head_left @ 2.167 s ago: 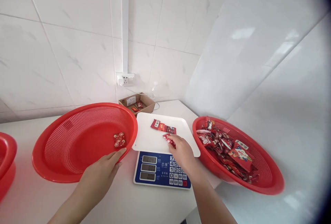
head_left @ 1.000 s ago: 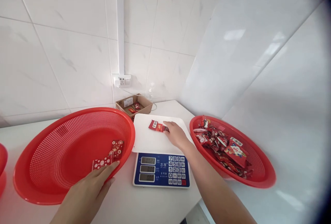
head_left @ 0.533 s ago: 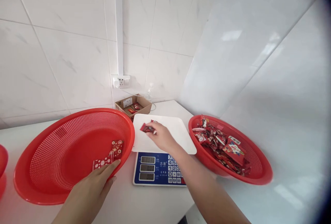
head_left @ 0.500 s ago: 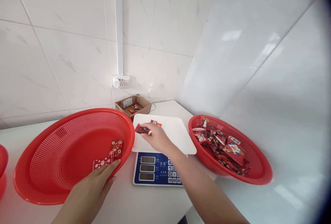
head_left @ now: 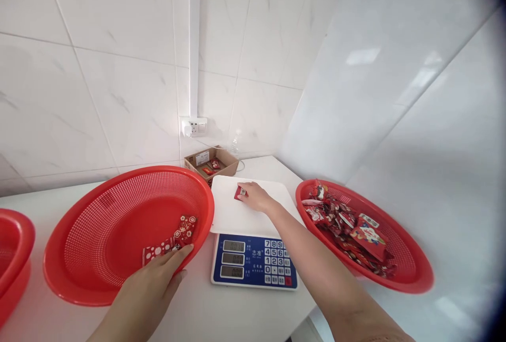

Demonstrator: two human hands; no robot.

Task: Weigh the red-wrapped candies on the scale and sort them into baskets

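My right hand (head_left: 256, 197) reaches over the white pan (head_left: 245, 215) of a blue digital scale (head_left: 253, 266) and closes its fingers on a small red snack packet (head_left: 240, 192) lying on the pan. My left hand (head_left: 152, 279) rests on the near rim of a large red mesh basket (head_left: 118, 226), fingers stretched flat. A few red packets (head_left: 174, 239) lie inside that basket just beyond my fingertips. To the right stands a second red basket (head_left: 407, 273) heaped with several red snack packets (head_left: 348, 226).
A small open cardboard box (head_left: 212, 161) with red packets sits against the tiled wall behind the scale, below a wall socket (head_left: 194, 126). Part of another red basket (head_left: 13, 252) shows at the far left. The white counter ends near the bottom right.
My right hand carried a packet left toward the big basket, then returned to the pan and now grips the packet left there. One more packet lies in the left basket. My left hand stayed.
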